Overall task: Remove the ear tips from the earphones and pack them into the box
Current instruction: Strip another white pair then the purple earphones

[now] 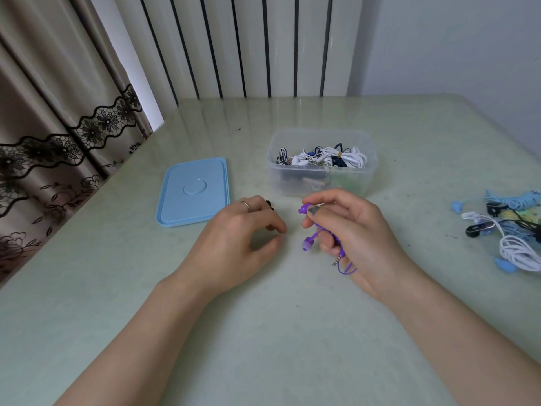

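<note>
Two hands work above the table (263, 332) in your head view: your right hand (351, 230) pinches the purple earphones (314, 232), bundled cord tucked in its curled fingers; your left hand (243, 235) hovers with fingers loosely curled, holding nothing. That ear tip (306, 245) looks soft and light, so grip its skirt and peel gently; the box (322, 162) waits just beyond

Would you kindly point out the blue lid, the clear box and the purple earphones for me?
blue lid (193, 191): head view, on its flat top near the round emboss.
clear box (295, 183): head view, on its front wall.
purple earphones (308, 244): head view, on the lower earbud's tip.
</note>
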